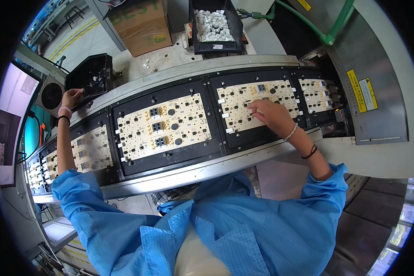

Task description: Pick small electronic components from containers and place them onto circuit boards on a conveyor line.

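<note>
My right hand (275, 117) is over a cream circuit board (237, 120) right of centre, fingertips pinched close to its surface; whatever they hold is too small to make out. This board carries a digit display (261, 88), a round black buzzer (273, 91) and white connectors (229, 130) along its edge. At the far left, my left hand (71, 100) is at the near side of a black bin (106, 73) of small dark parts, its fingers curled together; anything in them is hidden. Between my hands lies another cream board (188, 117) with several displays and buzzers, set in a black carrier (168, 158).
More boards sit in carriers along the metal-edged line, one at the right end (318, 94). Behind stand a black bin of white connectors (238, 34) and a cardboard box (142, 32). A metal machine housing (377, 55) borders the right; a screen (14, 96) borders the left.
</note>
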`<state>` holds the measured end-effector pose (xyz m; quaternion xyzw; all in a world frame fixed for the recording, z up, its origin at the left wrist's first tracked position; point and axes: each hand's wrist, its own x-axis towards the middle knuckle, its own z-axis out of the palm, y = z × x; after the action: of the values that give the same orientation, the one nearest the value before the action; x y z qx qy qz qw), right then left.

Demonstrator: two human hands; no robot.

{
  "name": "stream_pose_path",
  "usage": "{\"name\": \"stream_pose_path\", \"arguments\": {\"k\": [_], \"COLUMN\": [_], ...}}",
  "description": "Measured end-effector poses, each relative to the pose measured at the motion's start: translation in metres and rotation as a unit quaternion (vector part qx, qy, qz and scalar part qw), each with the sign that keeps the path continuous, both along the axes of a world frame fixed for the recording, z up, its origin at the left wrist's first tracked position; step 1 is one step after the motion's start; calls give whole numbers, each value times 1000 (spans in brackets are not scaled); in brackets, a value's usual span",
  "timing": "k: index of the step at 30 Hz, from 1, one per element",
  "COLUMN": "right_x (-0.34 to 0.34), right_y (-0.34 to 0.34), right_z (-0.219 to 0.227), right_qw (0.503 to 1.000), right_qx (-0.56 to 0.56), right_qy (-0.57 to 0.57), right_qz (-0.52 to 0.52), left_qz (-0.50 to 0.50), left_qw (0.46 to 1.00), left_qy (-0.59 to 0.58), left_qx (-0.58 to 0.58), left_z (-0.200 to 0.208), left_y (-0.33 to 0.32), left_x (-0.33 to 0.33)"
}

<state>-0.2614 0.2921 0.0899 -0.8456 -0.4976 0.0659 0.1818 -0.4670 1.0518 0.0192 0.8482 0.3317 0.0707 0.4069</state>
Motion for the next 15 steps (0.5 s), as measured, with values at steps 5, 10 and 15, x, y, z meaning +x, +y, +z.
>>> {"name": "stream_pose_path", "arguments": {"k": [5, 10, 15], "right_x": [-3, 27, 36], "right_y": [6, 17, 52], "right_z": [5, 49, 30], "right_qw": [1000, 879, 474], "right_qx": [5, 185, 390], "right_qy": [-5, 369, 773], "right_qz": [19, -239, -159], "left_qz": [14, 38, -37], "left_qw": [993, 852, 616], "left_qy": [-56, -317, -384], "left_qx": [-99, -414, -686], "left_z": [-4, 3, 51], "left_y": [13, 9, -92], "left_x": [-6, -23, -1]}}
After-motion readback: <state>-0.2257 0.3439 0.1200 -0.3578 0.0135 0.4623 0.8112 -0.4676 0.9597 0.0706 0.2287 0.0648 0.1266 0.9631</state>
